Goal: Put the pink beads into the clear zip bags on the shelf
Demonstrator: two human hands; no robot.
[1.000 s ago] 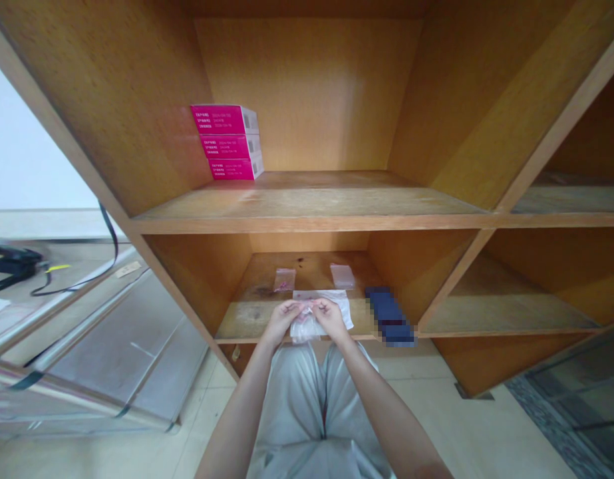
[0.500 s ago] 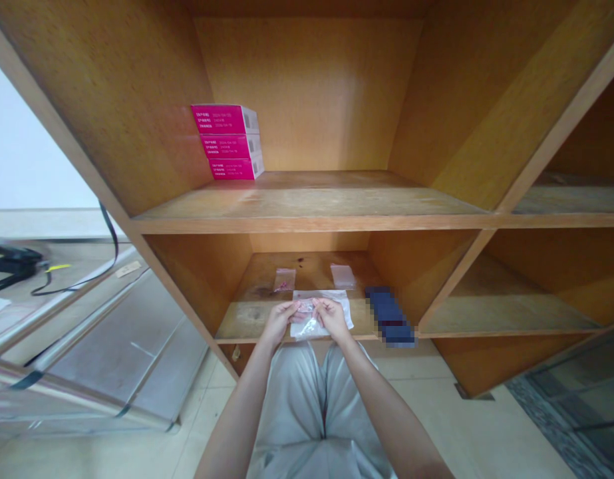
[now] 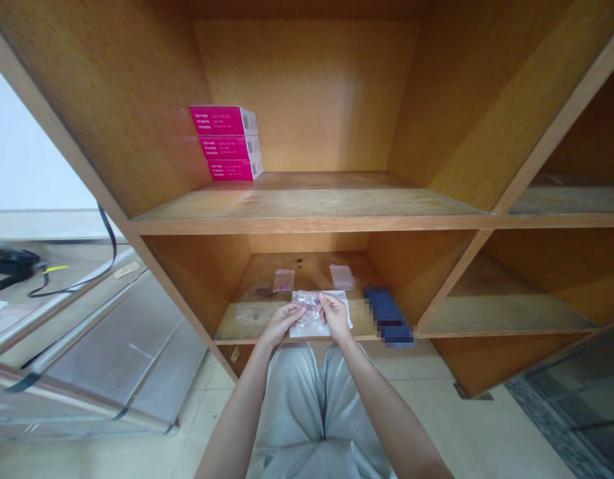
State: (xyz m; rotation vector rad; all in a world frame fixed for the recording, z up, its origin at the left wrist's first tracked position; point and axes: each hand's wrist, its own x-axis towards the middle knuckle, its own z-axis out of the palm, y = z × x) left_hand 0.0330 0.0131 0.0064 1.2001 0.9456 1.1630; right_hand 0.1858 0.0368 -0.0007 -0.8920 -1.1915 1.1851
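Observation:
Between both hands is a small clear plastic bag (image 3: 310, 310), held above a white sheet or packet (image 3: 342, 322) on the lower shelf. My left hand (image 3: 283, 320) pinches the bag's left side. On its right side, the fingers of my right hand (image 3: 333, 314) are closed on the plastic. What the bag contains, if anything, I cannot make out. Behind the hands lie a small clear bag with reddish bits (image 3: 284, 281) on the left and a pale clear bag (image 3: 342, 277) on the right.
Three stacked pink boxes (image 3: 227, 144) stand on the upper shelf, at the left. A dark blue, blurred-out item (image 3: 389, 317) overhangs the lower shelf's front edge. Left of the wooden cabinet is a metal-framed rack (image 3: 112, 352) with a black cable (image 3: 110, 233).
The clear bag has turned and risen slightly off the shelf's front edge. My right hand has shifted a little up and right, and the hands are slightly farther apart.

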